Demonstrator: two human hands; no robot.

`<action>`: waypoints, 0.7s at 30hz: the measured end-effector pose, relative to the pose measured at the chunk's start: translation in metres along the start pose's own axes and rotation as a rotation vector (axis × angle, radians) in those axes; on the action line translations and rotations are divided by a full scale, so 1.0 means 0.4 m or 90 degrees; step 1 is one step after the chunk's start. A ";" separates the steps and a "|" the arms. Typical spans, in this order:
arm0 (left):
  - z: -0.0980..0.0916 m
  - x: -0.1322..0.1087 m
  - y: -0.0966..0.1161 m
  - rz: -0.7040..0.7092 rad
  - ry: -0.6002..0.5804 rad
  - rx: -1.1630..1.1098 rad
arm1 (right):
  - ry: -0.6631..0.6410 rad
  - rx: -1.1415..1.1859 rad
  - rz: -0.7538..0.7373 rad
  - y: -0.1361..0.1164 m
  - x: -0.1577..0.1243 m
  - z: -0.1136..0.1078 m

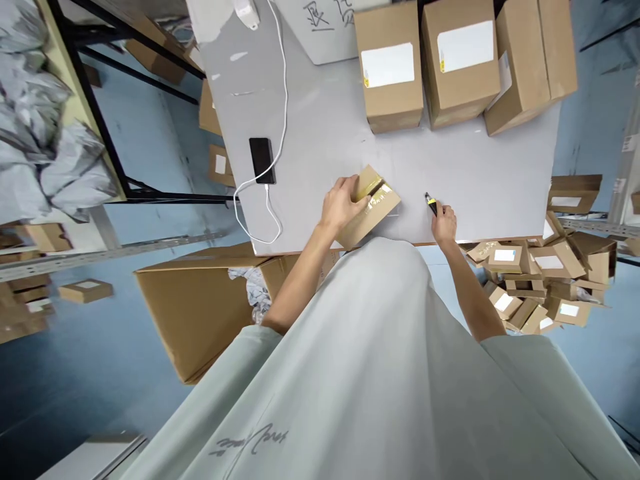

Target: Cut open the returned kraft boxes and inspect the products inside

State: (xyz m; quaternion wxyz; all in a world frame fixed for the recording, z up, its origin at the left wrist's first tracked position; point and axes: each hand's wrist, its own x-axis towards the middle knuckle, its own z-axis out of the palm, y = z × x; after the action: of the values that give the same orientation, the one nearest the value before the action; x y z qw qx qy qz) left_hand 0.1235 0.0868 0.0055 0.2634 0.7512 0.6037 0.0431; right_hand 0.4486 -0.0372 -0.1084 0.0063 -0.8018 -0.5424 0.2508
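A small flat cardboard box (pixel 373 208) lies near the front edge of the grey table (pixel 480 173), with yellowish tape along its top seam. My left hand (pixel 341 203) rests on the box's left end, fingers curled over it and holding it down. To the right of the box, my right hand (pixel 444 223) is closed round a yellow and black utility knife (pixel 431 203), whose tip points up and left, a short way from the box.
Three larger cardboard boxes with white labels (pixel 393 67) (pixel 460 60) (pixel 533 60) stand at the table's back. A black phone (pixel 262 160) on a white cable lies at the left. A big open carton (pixel 200 307) stands on the floor left; a heap of small boxes (pixel 545 280) lies right.
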 end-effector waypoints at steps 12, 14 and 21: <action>0.055 -0.159 -0.134 0.057 0.039 -0.067 | -0.062 0.008 -0.568 -0.366 -0.107 -0.147; 0.066 -0.160 -0.144 0.064 0.062 -0.080 | -0.096 -0.060 -0.591 -0.409 -0.101 -0.147; 0.011 -0.124 -0.160 0.062 0.017 -0.028 | -0.124 -0.232 -0.595 -0.497 -0.079 -0.180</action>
State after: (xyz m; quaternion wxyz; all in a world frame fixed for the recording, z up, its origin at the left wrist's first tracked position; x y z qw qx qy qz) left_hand 0.0554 0.0476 -0.0144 0.2695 0.7729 0.5689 0.0792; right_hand 0.2967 0.0357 0.0232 -0.0728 -0.4344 -0.8761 0.1963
